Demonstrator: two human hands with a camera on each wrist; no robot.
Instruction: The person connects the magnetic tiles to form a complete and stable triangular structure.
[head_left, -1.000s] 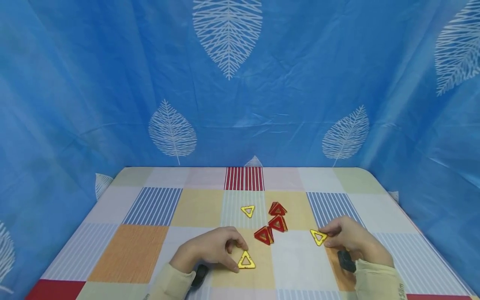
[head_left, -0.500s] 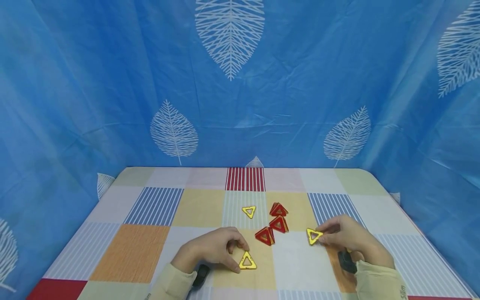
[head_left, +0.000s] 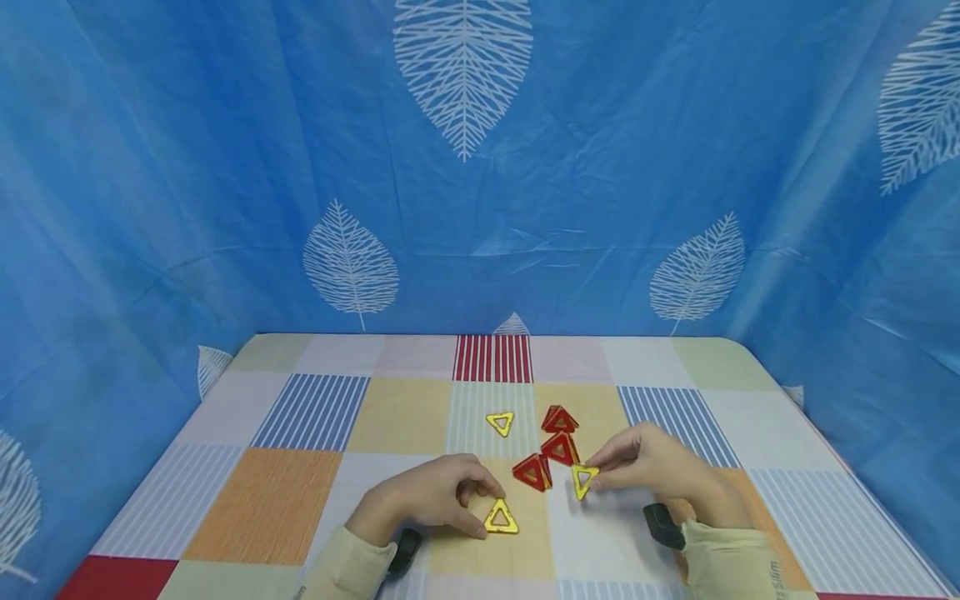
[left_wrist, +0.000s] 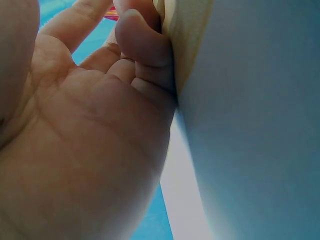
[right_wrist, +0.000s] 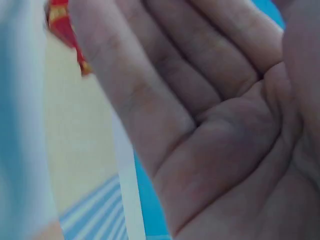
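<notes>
In the head view my left hand (head_left: 433,496) pinches the left edge of a yellow triangle tile (head_left: 501,517) with an open middle, low over the pale orange patch of cloth. My right hand (head_left: 654,468) holds a second yellow triangle (head_left: 584,481) between thumb and fingertips, tilted, just right of the red pieces. Those are three red triangular pyramids, a near one (head_left: 532,472), a middle one (head_left: 560,449) and a far one (head_left: 559,419), in a slanting row. The wrist views show mostly palms, with both yellow tiles hidden there.
Another yellow triangle (head_left: 500,423) lies flat beyond the left hand, left of the pyramids. A patchwork cloth (head_left: 262,504) covers the table. Behind it hangs a blue curtain (head_left: 480,208) with white leaf prints, which also encloses both sides.
My right hand has moved left with its yellow triangle, from over the right side to beside the red pyramids, and the tile has turned. The left hand has hardly moved.
</notes>
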